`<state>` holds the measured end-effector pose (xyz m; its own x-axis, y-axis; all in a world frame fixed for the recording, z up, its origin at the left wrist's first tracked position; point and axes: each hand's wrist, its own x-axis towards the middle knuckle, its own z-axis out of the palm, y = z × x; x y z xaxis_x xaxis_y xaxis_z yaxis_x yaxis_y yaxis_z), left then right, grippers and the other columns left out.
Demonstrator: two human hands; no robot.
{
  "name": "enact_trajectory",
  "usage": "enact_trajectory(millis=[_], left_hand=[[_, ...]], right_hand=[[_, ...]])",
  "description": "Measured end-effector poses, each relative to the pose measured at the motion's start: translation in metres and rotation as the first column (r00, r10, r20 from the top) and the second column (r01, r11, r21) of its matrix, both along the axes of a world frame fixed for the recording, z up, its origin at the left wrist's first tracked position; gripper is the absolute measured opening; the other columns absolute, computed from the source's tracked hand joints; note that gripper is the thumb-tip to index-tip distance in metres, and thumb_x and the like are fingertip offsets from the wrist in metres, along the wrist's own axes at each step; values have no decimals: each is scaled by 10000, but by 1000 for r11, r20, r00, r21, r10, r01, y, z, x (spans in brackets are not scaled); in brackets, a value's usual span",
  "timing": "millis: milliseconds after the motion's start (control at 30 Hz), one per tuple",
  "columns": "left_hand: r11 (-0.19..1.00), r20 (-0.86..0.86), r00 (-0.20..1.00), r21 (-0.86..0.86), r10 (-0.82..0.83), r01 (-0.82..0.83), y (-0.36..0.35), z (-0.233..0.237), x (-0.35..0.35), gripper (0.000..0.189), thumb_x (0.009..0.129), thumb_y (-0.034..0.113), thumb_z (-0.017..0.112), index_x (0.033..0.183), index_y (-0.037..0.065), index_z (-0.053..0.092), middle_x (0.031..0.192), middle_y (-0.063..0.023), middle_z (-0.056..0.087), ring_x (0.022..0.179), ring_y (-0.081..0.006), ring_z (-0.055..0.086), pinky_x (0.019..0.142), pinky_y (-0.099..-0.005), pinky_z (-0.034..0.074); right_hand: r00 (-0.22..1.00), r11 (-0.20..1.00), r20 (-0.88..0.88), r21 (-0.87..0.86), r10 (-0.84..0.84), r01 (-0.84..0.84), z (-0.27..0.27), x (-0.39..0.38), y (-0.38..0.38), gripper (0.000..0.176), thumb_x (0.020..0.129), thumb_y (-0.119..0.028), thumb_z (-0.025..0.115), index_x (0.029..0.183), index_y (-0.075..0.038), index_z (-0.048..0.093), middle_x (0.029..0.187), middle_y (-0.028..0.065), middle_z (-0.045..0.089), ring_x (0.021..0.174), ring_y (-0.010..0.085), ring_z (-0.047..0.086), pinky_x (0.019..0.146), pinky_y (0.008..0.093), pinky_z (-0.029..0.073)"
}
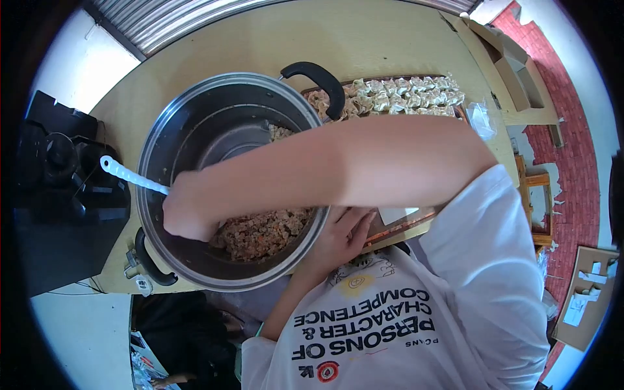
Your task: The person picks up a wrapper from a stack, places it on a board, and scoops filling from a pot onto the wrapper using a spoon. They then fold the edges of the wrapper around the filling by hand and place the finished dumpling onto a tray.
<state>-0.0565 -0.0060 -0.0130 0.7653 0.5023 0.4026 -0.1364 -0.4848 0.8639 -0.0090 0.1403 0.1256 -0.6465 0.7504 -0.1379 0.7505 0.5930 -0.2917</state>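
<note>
A large metal pot (227, 284) holds a mound of chopped, speckled filling (266, 235) in its lower part. My right arm reaches across the pot, and my right hand (192, 207) is closed around a pale blue-white handle (133, 175) whose end sticks out over the left rim. The handle's lower end is hidden by the hand. Against the pot's right outer side lies my left hand (341, 235), its fingers apart and holding nothing visible. Behind my right arm, a tray (461, 113) carries rows of pale wrapped dumplings (396, 96).
Black equipment (71, 188) stands left of the pot on the yellowish table (227, 39). A crumpled clear plastic piece (481, 120) lies beside the tray. At the upper right is an open cardboard box (517, 75). Part of another person (188, 338) shows at the lower left.
</note>
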Motion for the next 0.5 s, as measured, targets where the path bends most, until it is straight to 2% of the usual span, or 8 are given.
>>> enact_trajectory(millis=[67,133,200,233,300,333,433,500], left_hand=[[994,38,999,109,-20,15,4,1,2,263,830,13,772,1089,56,774,987,-89,662,876,-288,624,779,-381,528],[991,40,999,129,-33,28,5,-1,2,267,831,19,776,1094,65,773,989,-81,652,896,-291,617,786,-382,526],[988,42,998,149,-48,41,5,-2,3,271,833,24,780,1099,74,772,992,-72,643,917,-293,609,792,-384,524],[987,48,997,156,-56,48,4,-3,3,268,834,23,780,1096,75,771,987,-70,642,906,-291,607,791,-384,521],[985,54,997,163,-59,50,4,-3,4,265,835,23,780,1093,77,770,982,-67,640,894,-288,605,790,-385,519],[986,55,996,157,-72,63,4,-3,5,265,834,23,781,1093,79,770,983,-67,641,892,-286,606,793,-386,516],[984,54,995,158,-86,77,2,-3,5,261,833,24,784,1087,82,772,986,-64,643,888,-282,608,799,-389,514],[984,55,995,161,-85,75,3,-4,6,257,833,24,786,1083,84,773,988,-62,643,887,-281,609,801,-390,514]], right_hand=[[1000,1000,19,13,-8,7,0,1,4,192,805,-120,706,955,-15,766,873,162,731,843,360,724,761,457,577],[990,992,-71,18,-124,125,32,38,-14,190,826,-125,688,956,-9,764,879,174,731,826,366,722,742,444,576],[970,969,42,-61,-238,240,49,63,-16,182,820,-97,683,957,1,754,846,197,719,802,372,716,716,443,575],[970,969,43,-64,-238,240,47,77,-19,182,820,-97,683,957,1,754,846,197,719,802,372,716,716,443,575],[922,919,-233,177,-308,352,38,100,-27,165,800,-62,678,921,17,757,816,230,713,784,373,721,686,450,573],[923,920,-233,178,-306,349,32,104,-31,165,800,-62,678,921,17,757,816,230,713,784,373,721,686,450,573],[950,929,-161,217,-269,300,27,105,-39,142,786,-49,677,871,33,755,795,229,716,771,368,724,659,450,564],[951,953,145,177,-272,246,26,94,-44,133,789,-89,689,830,19,755,782,176,729,794,344,733,633,448,555]])
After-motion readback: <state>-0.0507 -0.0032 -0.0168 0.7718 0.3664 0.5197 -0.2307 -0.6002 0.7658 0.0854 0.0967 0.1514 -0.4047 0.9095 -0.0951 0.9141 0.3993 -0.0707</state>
